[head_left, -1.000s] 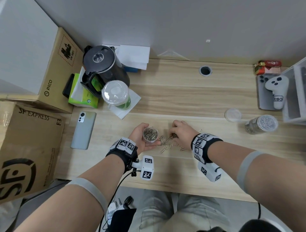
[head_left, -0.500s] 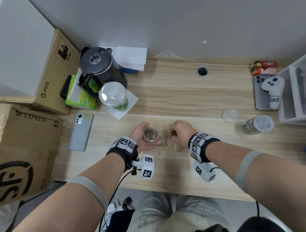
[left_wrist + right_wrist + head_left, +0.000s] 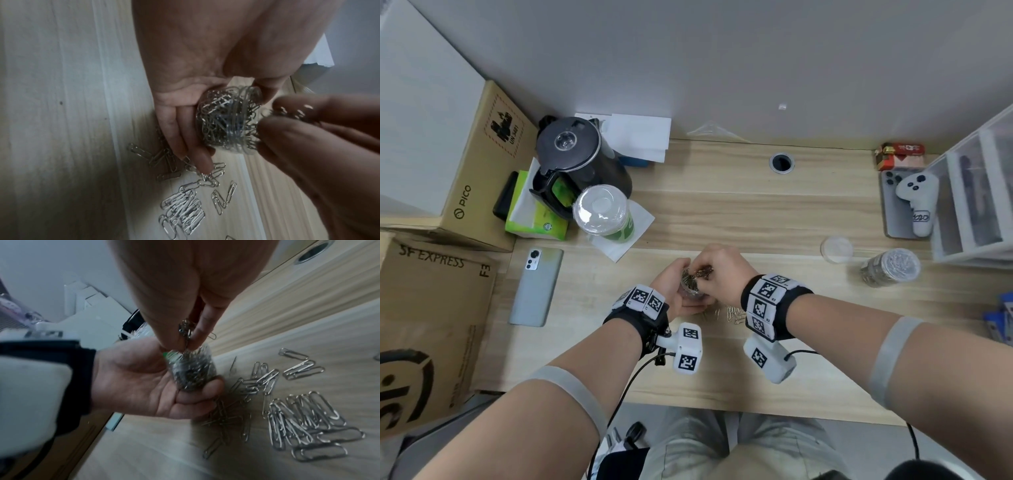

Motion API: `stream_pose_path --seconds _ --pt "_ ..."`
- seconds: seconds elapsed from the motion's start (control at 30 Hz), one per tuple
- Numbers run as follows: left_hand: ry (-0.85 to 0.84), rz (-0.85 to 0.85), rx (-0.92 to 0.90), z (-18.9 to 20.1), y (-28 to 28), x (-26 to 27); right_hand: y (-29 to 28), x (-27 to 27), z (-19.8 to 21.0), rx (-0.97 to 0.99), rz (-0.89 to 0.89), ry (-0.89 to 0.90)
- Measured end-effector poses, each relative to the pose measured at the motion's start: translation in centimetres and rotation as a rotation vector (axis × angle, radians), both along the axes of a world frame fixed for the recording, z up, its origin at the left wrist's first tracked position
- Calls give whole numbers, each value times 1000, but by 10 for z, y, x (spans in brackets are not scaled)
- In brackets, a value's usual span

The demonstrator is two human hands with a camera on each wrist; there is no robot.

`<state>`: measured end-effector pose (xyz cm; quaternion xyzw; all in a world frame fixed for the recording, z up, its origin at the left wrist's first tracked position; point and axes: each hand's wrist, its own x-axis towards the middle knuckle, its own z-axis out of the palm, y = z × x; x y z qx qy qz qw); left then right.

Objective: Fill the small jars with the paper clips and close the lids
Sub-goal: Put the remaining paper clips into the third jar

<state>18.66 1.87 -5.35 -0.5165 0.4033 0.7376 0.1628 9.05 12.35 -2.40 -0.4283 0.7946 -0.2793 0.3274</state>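
- The small jar (image 3: 192, 369) sits in my left hand (image 3: 676, 291), held just above the bench (image 3: 756, 212). It is clear, light and, I judge, thin-walled and a bit slick, so I hold it round the body and not by the rim, with the mouth left free.
- My left fingers (image 3: 185, 134) are curled round the jar's side, thumb on the far side; the jar is packed nearly to the mouth with clips.
- My right hand (image 3: 722, 270) is right at the jar's mouth, its fingertips (image 3: 200, 334) pinched narrow on a small bunch of paper clips (image 3: 186, 331).
- Clips are stiff, springy wire, and they snag on each other; I expect a bunch to hang together and catch on the rim, so it wants feeding straight in.
- More loose clips (image 3: 304, 423) lie on the bench just beside the jar, on its right.
- A loose lid (image 3: 836, 249) and a filled, closed jar (image 3: 890, 268) stand well to the right of the jar.
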Motion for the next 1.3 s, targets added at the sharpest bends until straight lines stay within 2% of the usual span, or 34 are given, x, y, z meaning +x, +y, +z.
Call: stream_pose_path --seconds 0.17,0.3,0.4,0.53,0.6,0.7,0.8,0.87,1.07,1.23,1.3 --pt "0 -28 2 5 7 -1 4 5 -10 -4 99 22" --pt "-4 -38 -11 1 7 1 12 -1 -11 -74 120 -47" --pt "-9 -34 -17 0 9 1 18 -4 -10 -158 81 -51" --pt "15 -35 6 -5 8 0 20 -20 -8 -185 -60 114" --pt "39 -65 3 -5 6 1 25 -33 -13 -75 -114 171" --pt "47 -91 -2 -7 5 1 44 -57 -27 228 -148 181" --pt "34 -60 18 -10 2 3 63 -71 -35 506 -62 149" --pt "37 -64 20 -9 2 3 70 -73 -38 573 -36 118" --pt "15 -79 8 -6 3 3 68 -49 -51 394 -48 74" --pt "35 -63 -22 -4 -2 7 59 -36 -56 331 -3 -53" --pt "41 -65 -33 -4 -4 9 61 -38 -52 307 4 -48"
